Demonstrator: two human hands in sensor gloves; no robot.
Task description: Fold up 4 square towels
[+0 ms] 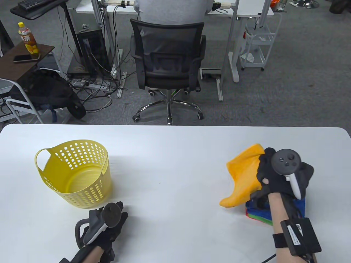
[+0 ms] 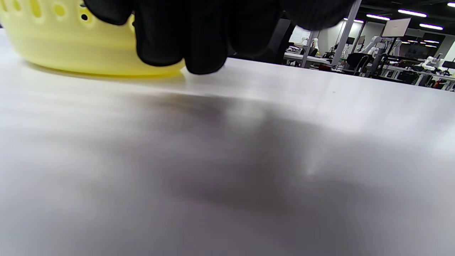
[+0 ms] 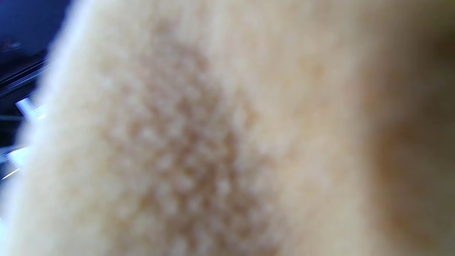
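My right hand [image 1: 267, 171] grips a crumpled orange towel [image 1: 242, 175] and holds it up over the right side of the white table [image 1: 170, 164]. The cloth hangs down to its lower left. Under that hand lies a stack of towels [image 1: 259, 215], blue on top with green and red edges showing. The right wrist view is filled by the blurred orange towel [image 3: 199, 142]. My left hand [image 1: 116, 212] rests low on the table near the front edge, just in front of the yellow basket [image 1: 79, 175]. Its gloved fingers [image 2: 199, 42] hang loosely curled and hold nothing.
The yellow perforated basket [image 2: 71, 46] stands upright at the table's left. Beyond the far edge stands a black office chair [image 1: 167, 68] with a person seated at a desk behind it. Cables and a bag lie on the floor at left.
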